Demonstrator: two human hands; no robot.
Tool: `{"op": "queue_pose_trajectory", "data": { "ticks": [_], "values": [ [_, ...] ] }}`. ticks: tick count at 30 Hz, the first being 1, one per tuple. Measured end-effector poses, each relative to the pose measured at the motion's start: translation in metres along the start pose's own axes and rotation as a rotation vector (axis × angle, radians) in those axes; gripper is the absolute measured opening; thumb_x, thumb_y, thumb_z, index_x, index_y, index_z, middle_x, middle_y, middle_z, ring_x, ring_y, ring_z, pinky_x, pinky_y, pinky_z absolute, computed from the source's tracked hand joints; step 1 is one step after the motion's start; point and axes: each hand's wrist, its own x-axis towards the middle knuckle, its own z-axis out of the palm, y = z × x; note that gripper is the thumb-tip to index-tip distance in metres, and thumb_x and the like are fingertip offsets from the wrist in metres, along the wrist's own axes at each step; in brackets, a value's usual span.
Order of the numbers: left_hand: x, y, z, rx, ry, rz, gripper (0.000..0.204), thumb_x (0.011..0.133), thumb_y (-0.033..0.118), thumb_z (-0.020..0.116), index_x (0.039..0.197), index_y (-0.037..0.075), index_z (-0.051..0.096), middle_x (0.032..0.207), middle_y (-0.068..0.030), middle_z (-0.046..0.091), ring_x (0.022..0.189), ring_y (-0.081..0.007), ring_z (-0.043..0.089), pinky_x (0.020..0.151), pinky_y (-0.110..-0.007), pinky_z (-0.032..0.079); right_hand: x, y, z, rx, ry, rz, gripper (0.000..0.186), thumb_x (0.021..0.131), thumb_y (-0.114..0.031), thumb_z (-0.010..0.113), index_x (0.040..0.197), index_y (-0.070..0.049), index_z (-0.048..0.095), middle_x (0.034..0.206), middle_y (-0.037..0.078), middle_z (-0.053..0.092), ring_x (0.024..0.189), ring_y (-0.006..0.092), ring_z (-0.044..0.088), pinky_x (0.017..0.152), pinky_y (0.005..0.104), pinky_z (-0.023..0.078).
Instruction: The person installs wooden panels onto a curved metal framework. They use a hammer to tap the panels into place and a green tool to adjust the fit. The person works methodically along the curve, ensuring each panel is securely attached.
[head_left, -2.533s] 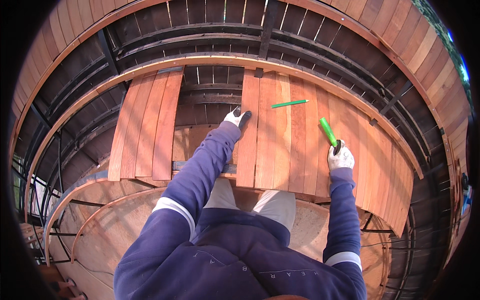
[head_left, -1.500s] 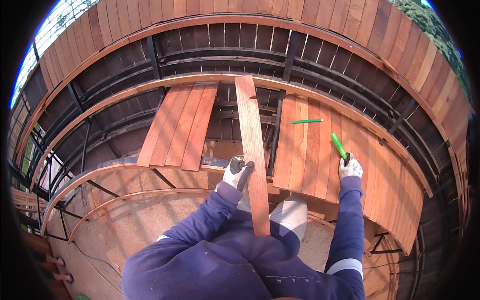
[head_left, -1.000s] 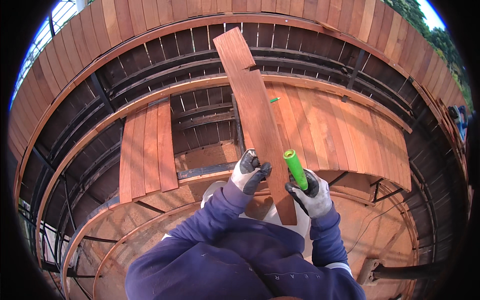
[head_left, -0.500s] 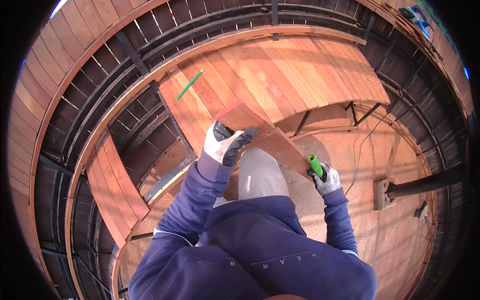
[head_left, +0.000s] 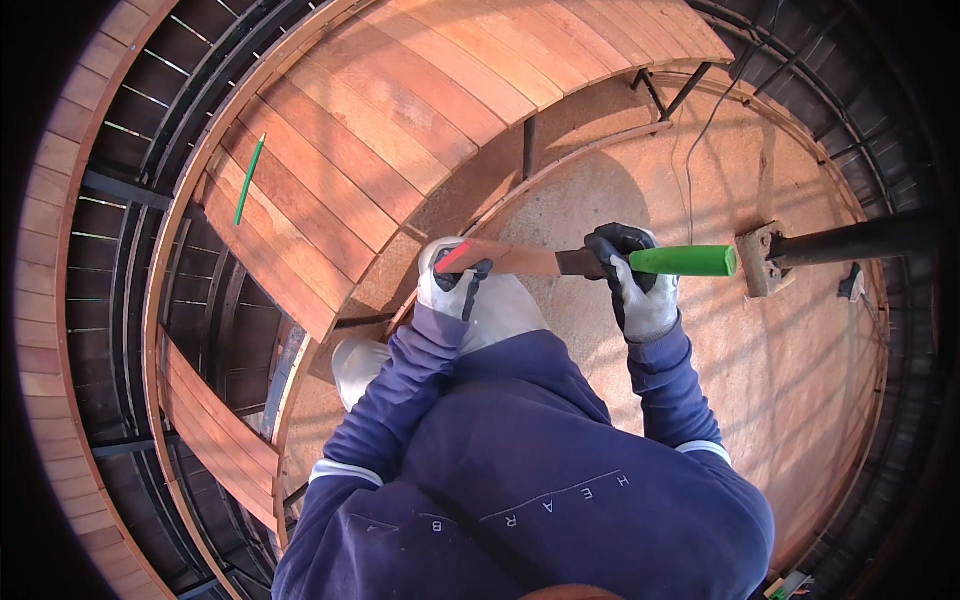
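Observation:
My left hand (head_left: pixel 450 278), in a white-and-dark glove, grips the reddish end of a wooden plank (head_left: pixel 510 257) held over my legs. My gloved right hand (head_left: pixel 637 283) holds a green-handled tool (head_left: pixel 690 260) horizontally; its short dark flat end lies against the plank, partly covered by the glove. Whether the right fingers also grip the wood is unclear. A green pencil (head_left: pixel 250 180) lies on the slatted boards (head_left: pixel 420 90) up and left of my hands.
A second slatted section (head_left: pixel 215 420) is at lower left, beside an open frame with black bars (head_left: pixel 215 320). Curved wooden rails (head_left: pixel 157 285) circle the work. A black post on a square base (head_left: pixel 760 260) stands at right, with a cable (head_left: pixel 690 160) running nearby.
The plank came up from the slatted section and turned crosswise over my lap. The green tool swung horizontal against it. My view turned right and down, so the slats shifted up and left.

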Motion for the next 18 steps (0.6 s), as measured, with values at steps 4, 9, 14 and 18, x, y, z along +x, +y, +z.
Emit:
{"op": "queue_pose_trajectory", "data": {
  "ticks": [4, 9, 14, 18],
  "values": [
    [-0.005, 0.027, -0.002, 0.265, -0.044, -0.062, 0.018, 0.088, 0.013, 0.060, 0.102, 0.005, 0.069, 0.072, -0.0065, 0.065, 0.064, -0.0166, 0.061, 0.062, -0.031, 0.048, 0.007, -0.039, 0.015, 0.106, -0.098, -0.168, 0.030, 0.090, 0.001, 0.056, 0.120, 0.005, 0.053, 0.110, 0.016, 0.061, 0.095, 0.0246, 0.064, 0.084, 0.0352, 0.053],
    [-0.013, 0.019, -0.008, 0.379, -0.075, 0.007, 0.022, 0.084, 0.010, 0.061, 0.104, 0.006, 0.069, 0.077, -0.0108, 0.068, 0.068, -0.0227, 0.065, 0.065, -0.033, 0.050, 0.009, -0.081, 0.013, 0.072, -0.216, -0.414, 0.021, 0.093, -0.002, 0.051, 0.112, 0.006, 0.050, 0.107, 0.028, 0.064, 0.099, 0.0356, 0.066, 0.086, 0.0445, 0.053],
    [-0.015, 0.017, -0.003, 0.435, -0.011, 0.171, 0.031, 0.080, 0.009, 0.065, 0.111, 0.005, 0.064, 0.085, -0.0135, 0.069, 0.077, -0.0275, 0.068, 0.072, -0.034, 0.053, 0.002, -0.057, 0.041, -0.182, -0.297, -0.331, 0.029, 0.084, 0.005, 0.064, 0.112, 0.007, 0.058, 0.098, 0.019, 0.067, 0.083, 0.0242, 0.068, 0.074, 0.0331, 0.055],
    [-0.020, 0.029, 0.000, 0.439, -0.071, 0.064, 0.033, 0.080, 0.012, 0.066, 0.113, 0.009, 0.063, 0.093, -0.0141, 0.069, 0.087, -0.0313, 0.067, 0.078, -0.037, 0.053, 0.005, -0.086, 0.039, 0.075, -0.185, -0.174, 0.022, 0.088, -0.007, 0.066, 0.107, 0.005, 0.064, 0.097, 0.017, 0.070, 0.075, 0.0173, 0.069, 0.065, 0.0292, 0.054]
  ]
}}
